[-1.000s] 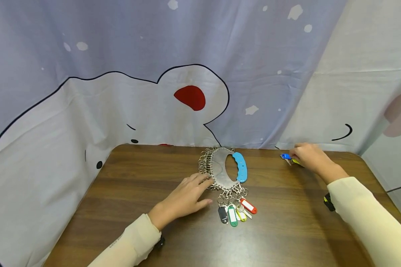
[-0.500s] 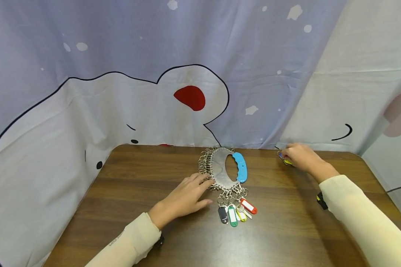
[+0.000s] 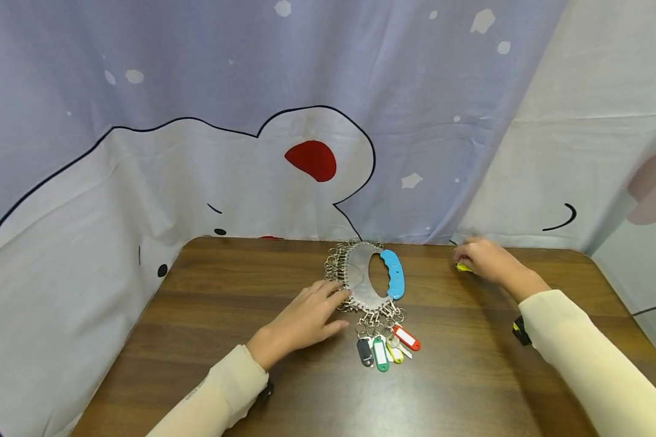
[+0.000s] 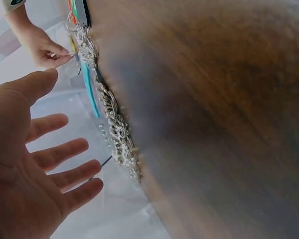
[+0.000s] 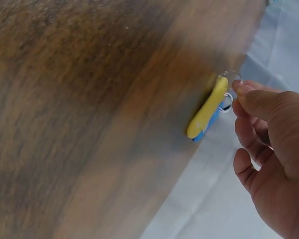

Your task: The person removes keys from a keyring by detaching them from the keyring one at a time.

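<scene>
Right hand (image 5: 276, 134) holds yellow tag (image 5: 208, 108) by its ring (image 5: 233, 71).

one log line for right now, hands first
left hand: fingers spread by metal plate, contact unclear | right hand: pinches ring at yellow tag | black tag, green tag, red tag: on table

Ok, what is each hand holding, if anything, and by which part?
The right hand pinches the yellow tag by its ring; the hold on the blue tag is unclear. The left hand holds nothing.
</scene>
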Available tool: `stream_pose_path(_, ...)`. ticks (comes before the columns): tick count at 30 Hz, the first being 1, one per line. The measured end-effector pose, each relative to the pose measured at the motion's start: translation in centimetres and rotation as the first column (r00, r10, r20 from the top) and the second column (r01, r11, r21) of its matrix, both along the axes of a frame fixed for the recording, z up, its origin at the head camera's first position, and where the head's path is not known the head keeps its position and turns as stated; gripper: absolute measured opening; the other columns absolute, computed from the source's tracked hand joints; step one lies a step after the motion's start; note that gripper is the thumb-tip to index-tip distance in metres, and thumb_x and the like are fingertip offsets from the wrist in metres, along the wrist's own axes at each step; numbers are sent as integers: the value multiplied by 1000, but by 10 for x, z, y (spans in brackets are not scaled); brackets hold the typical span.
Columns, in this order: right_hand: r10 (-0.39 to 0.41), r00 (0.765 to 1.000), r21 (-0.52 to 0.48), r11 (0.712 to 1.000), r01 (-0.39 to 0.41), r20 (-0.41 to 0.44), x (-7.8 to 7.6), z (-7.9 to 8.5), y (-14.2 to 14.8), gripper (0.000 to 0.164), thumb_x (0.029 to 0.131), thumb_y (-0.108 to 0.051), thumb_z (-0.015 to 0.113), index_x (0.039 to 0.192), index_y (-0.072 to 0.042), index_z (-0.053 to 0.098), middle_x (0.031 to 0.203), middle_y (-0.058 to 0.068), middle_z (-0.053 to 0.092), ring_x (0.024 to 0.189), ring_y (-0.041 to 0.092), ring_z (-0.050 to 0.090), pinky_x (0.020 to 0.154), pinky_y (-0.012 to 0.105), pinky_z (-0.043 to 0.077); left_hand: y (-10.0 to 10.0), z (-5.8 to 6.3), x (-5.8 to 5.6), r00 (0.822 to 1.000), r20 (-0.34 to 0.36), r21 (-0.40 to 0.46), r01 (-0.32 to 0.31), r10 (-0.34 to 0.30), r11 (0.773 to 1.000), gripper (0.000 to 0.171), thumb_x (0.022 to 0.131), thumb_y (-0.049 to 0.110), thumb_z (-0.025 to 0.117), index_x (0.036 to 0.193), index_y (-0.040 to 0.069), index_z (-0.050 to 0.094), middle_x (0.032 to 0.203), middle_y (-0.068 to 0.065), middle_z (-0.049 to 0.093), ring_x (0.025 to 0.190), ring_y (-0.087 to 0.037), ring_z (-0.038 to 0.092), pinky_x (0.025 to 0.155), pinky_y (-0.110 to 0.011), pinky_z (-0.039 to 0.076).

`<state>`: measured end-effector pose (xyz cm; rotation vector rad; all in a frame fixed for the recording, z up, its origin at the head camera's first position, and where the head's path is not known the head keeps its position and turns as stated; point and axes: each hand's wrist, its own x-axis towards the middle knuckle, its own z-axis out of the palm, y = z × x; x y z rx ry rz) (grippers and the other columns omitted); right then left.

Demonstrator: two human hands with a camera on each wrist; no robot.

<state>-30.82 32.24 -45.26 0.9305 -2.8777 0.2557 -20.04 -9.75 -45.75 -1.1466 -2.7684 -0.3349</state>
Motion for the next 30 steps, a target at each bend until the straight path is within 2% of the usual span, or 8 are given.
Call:
stream_pose_path(4, -61, 998, -67, 996, 63, 34, 4, 7, 5, 14, 89, 0, 64, 98, -4, 73, 96, 13, 67, 86, 31, 62, 74, 50, 53, 0, 1, -2, 1000, 9, 18, -19, 19, 1000, 60, 91, 41, 64, 140, 9, 50, 140, -18, 51, 129, -35, 44, 103, -54, 42)
stream_pose_path(8, -85, 996, -135, 987, 84, -3, 8, 14, 8, 14, 87, 2, 65, 97, -2, 73, 91, 14, 66, 78, 27, 59, 68, 46, 51, -1, 2, -5, 999, 14, 54, -49, 49, 997, 60, 91, 39, 64, 140, 8, 49, 141, -19, 51, 130, -34, 44, 103, -55, 42)
stream_pose_path(15, -38, 988, -250, 968, -1, -147, 19, 15, 1, 14, 80, 6, 68, 89, -3, 73, 85, 11, 69, 75, 24, 62, 63, 43, 55, 4, 5, -7, 996, 34, 115, -82, 79, 990, 61, 91, 42, 63, 141, 8, 49, 142, -17, 51, 130, -32, 45, 103, -54, 42)
stream_pose_path(19, 2, 982, -285, 957, -56, -187, 28, 13, -12, 13, 80, 4, 71, 90, -5, 72, 84, 8, 69, 74, 20, 62, 62, 42, 54, 10, 5, -7, 994, 62, 133, -98, 90, 986, 59, 91, 40, 64, 140, 9, 50, 142, -16, 50, 130, -31, 45, 104, -53, 41)
stream_pose_path(23, 29, 984, -300, 951, -81, -176, 41, 8, -32, 14, 80, 1, 73, 92, -6, 70, 86, 4, 67, 76, 17, 62, 63, 41, 54, 16, 2, -4, 992, 77, 136, -109, 99, 985, 57, 90, 39, 66, 137, 9, 53, 138, -14, 53, 127, -29, 47, 103, -50, 43)
stream_pose_path(30, 88, 991, -349, 930, -117, -96, 59, 0, -63, 15, 82, 0, 72, 97, -4, 70, 92, 5, 67, 75, 13, 62, 63, 37, 57, 27, -1, -2, 993, 73, 135, -100, 91, 986, 55, 88, 37, 69, 133, 6, 56, 127, -10, 58, 119, -26, 50, 101, -45, 46)
